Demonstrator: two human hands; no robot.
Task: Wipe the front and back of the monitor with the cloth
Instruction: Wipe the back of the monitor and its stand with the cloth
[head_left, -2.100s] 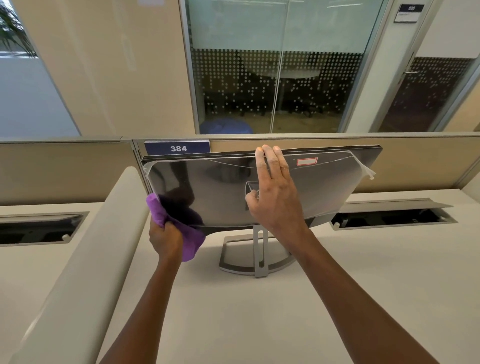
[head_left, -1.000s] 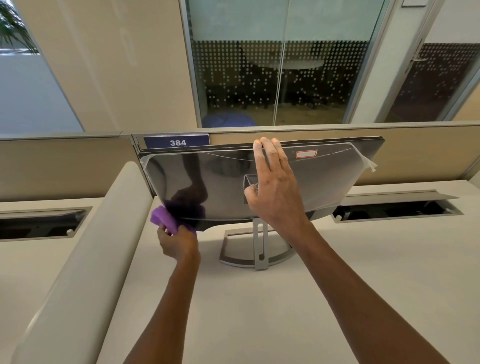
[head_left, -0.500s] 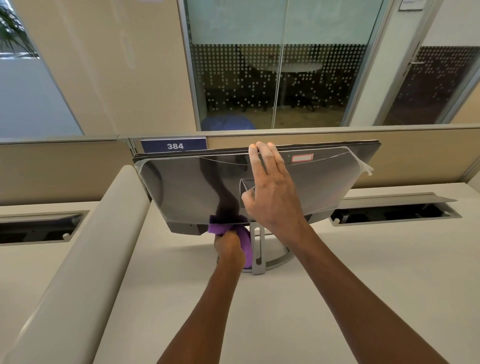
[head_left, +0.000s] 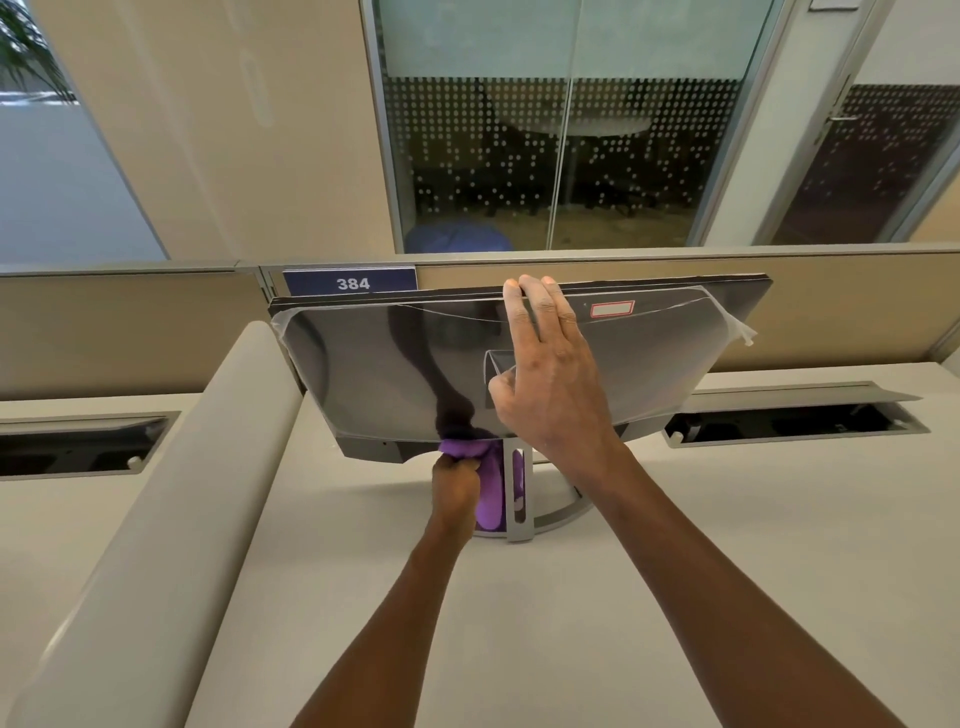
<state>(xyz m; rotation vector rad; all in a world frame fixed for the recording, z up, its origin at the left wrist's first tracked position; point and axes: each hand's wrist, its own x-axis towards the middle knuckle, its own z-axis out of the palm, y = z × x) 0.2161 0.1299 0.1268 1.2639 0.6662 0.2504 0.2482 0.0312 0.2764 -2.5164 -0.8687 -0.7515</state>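
The monitor (head_left: 363, 374) stands on a silver stand (head_left: 519, 499) with its glossy dark back toward me, a thin plastic film over it. My right hand (head_left: 550, 384) lies flat on the back near the middle, fingers straight and reaching over the top edge. My left hand (head_left: 454, 480) grips a bunched purple cloth (head_left: 488, 493) and holds it against the monitor's bottom edge, just left of the stand's neck. Part of the cloth hangs down beside the neck.
The monitor sits on a pale desk (head_left: 727, 545) against a beige partition bearing a blue sign "384" (head_left: 350, 282). Open cable troughs lie at left (head_left: 78, 447) and right (head_left: 795, 421). A rounded pale divider (head_left: 171, 493) runs along my left.
My left hand has swept the purple cloth along the monitor's lower edge from the left corner to the middle by the stand. My right hand has stayed flat on the back.
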